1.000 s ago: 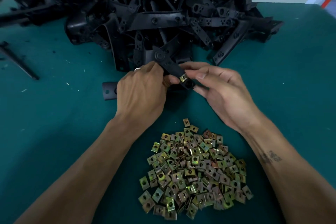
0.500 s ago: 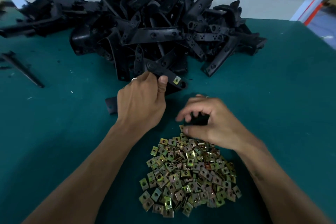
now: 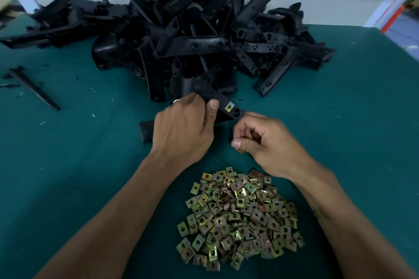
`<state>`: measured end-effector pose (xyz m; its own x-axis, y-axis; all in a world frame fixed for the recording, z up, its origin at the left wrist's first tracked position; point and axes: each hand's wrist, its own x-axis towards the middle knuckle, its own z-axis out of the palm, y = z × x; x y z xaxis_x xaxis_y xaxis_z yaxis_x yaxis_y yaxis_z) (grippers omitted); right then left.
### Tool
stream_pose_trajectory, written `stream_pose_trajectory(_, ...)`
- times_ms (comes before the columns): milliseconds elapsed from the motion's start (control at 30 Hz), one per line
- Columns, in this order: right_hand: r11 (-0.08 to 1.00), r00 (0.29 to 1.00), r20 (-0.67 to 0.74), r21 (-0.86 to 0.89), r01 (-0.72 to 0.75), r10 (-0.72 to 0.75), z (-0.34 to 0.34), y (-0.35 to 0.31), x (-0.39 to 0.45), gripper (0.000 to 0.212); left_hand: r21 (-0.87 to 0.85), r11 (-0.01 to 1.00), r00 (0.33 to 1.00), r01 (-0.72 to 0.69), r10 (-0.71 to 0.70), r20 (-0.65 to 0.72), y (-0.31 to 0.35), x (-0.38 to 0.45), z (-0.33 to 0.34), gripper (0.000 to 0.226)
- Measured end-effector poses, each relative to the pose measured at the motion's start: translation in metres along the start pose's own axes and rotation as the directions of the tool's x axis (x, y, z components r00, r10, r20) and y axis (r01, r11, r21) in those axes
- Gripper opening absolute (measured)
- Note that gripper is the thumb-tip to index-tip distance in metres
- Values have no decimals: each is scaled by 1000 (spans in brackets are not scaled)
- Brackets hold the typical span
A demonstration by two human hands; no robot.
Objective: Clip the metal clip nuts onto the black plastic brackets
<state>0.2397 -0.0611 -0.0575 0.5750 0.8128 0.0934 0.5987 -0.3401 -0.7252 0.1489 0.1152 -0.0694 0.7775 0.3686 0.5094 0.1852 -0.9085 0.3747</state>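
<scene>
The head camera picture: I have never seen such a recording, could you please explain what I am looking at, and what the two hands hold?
There is no machine here. A person wears a camera on the head, and it looks forward and down at their own two bare hands over a green table.

At the back lies a heap of black plastic brackets. Near the person lies a pile of metal clip nuts.

The left hand holds one bracket, which already carries a clip nut near its end. The right hand pinches a small brass-coloured piece, probably another nut, mostly hidden by its fingers.
</scene>
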Motion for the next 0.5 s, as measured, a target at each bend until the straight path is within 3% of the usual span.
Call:
stream_pose_trajectory(67,997,994,-89,52,-52,56,0,4,2,20,10,999,1000,-31,31,-1,1,0,-1,41)
stream_pose_trajectory(133,969,982,-149,233,-79,116,-4,9,3,18,15,999,999,-41,41,2,1,0,-1,41)
stream_pose_trajectory(267,670,930,-251,742,6,270,-11,15,9,26,-5,997,997,-71,71,18,3,-1,-4,40)
stream_pose_trajectory(400,517,929,-208,856,22,305,-2,11,16,34,-30,981,980,-190,192,54,7,-1,-4,34)
stream_pose_trajectory(500,476,922,-224,878,50,317,8,2,24,27,-37,975,972,-221,223,77,8,-1,-4,33)
